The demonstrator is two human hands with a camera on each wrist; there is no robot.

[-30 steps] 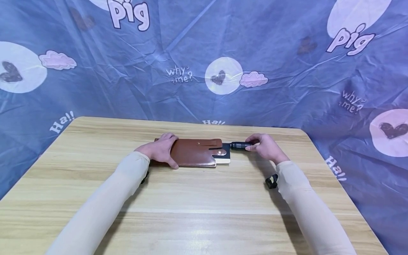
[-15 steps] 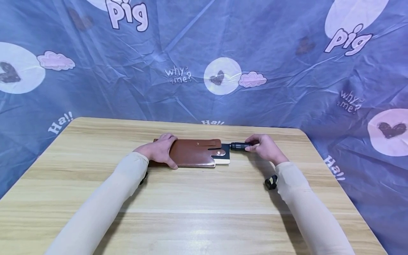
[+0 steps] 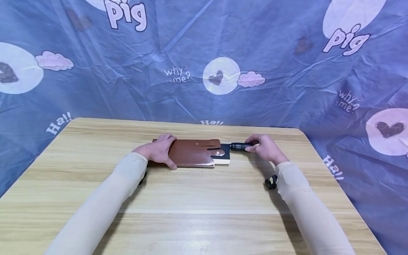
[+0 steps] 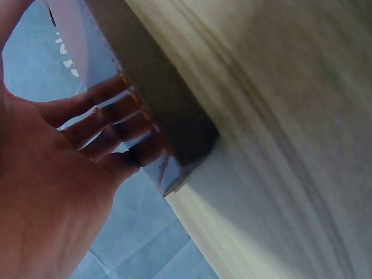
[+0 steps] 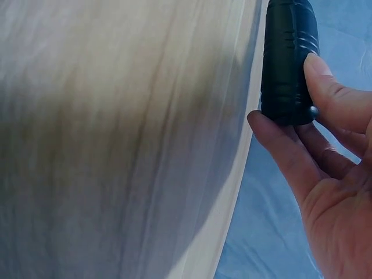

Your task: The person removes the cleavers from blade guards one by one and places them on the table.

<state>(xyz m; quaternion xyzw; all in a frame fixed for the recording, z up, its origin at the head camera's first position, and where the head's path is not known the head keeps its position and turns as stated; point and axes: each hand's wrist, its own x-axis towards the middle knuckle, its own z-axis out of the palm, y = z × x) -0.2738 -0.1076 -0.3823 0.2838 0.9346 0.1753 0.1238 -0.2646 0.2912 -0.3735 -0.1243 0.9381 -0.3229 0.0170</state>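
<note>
Right fingers [image 5: 285,151] pinch handle [image 3: 239,146] (blade edge [image 3: 222,161] showing).

Here's my glossy brown sheath [image 3: 192,154], stretched sideways just below the frame's centre; my cleaver [image 3: 227,157] sits partly inside, dark blade [image 3: 225,147] showing, pale edge [image 3: 222,161] facing the bottom, ridged black handle [image 3: 238,146] pointing right!

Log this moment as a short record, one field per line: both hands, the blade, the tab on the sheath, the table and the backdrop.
left hand: holds the brown sheath, thumb at its near edge
right hand: grips the end of the black handle between thumb and fingers
blade: handle end exposed, remainder hidden
tab: studded, lying over the exposed blade; fastening unclear
table: pale wood grain
backdrop: blue printed cloth, creased
</note>
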